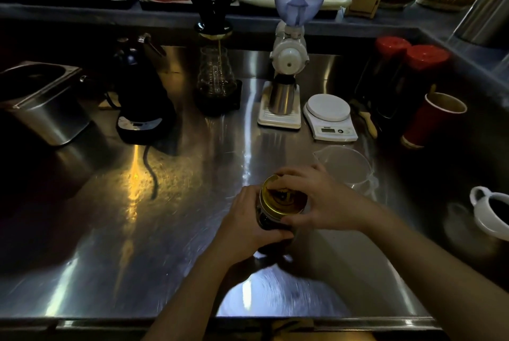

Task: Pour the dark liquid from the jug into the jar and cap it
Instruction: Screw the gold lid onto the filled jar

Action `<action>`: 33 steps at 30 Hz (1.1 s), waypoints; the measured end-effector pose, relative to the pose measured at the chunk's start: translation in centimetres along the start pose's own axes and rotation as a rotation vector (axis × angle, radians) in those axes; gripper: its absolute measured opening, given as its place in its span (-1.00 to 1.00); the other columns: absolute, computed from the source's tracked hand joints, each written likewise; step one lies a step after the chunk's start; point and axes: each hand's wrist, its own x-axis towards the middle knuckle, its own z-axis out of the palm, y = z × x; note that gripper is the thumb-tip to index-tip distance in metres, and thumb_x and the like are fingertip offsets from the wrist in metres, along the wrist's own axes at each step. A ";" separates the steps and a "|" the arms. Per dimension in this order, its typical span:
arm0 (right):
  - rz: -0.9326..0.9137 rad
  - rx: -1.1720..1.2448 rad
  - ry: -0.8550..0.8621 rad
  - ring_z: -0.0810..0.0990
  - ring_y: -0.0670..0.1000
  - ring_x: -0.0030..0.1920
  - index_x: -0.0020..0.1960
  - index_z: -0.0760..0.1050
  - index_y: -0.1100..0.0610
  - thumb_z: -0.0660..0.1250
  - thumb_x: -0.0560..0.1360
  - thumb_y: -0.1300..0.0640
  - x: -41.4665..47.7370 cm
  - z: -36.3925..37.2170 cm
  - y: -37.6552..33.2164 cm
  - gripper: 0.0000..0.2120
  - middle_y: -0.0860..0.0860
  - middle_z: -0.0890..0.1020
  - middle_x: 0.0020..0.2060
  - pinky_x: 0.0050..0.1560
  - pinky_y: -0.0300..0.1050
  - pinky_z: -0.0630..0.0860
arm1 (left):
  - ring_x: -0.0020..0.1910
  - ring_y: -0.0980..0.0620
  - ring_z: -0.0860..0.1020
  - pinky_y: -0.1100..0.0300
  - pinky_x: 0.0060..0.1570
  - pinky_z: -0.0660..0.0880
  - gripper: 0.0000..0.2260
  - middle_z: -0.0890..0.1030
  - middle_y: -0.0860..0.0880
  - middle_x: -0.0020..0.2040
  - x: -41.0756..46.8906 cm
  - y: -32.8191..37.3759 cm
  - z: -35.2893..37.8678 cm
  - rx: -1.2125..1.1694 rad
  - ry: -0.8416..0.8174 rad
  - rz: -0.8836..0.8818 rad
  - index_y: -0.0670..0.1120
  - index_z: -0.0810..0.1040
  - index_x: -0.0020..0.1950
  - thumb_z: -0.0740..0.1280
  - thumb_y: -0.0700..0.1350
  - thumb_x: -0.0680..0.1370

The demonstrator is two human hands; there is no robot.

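Note:
A glass jar (271, 223) filled with dark liquid stands on the steel counter near its front middle. A gold metal lid (283, 200) sits on the jar's mouth. My left hand (248, 223) wraps around the jar's left side. My right hand (316, 200) grips the lid from above and the right, fingers curled over its rim. Just behind my right hand stands the clear plastic jug (345, 167), upright and looking empty.
A white scale (329, 116), a white coffee grinder (289, 65), a dripper over a glass carafe (216, 73), a black kettle (140, 98) and a steel bin (41, 101) line the back. On the right are a red paper cup (429, 120) and a white cup (493, 214).

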 end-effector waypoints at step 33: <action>0.082 -0.347 -0.154 0.37 0.07 0.22 0.35 0.16 -0.06 0.09 0.27 -0.48 1.0 0.3 -1.2 -0.21 0.07 0.39 0.29 0.21 0.08 0.23 | 0.26 0.03 0.44 -0.09 0.24 0.48 -0.20 0.42 0.06 0.29 -0.2 0.6 -0.5 0.009 -0.072 -0.048 0.20 0.23 0.30 0.47 0.33 0.15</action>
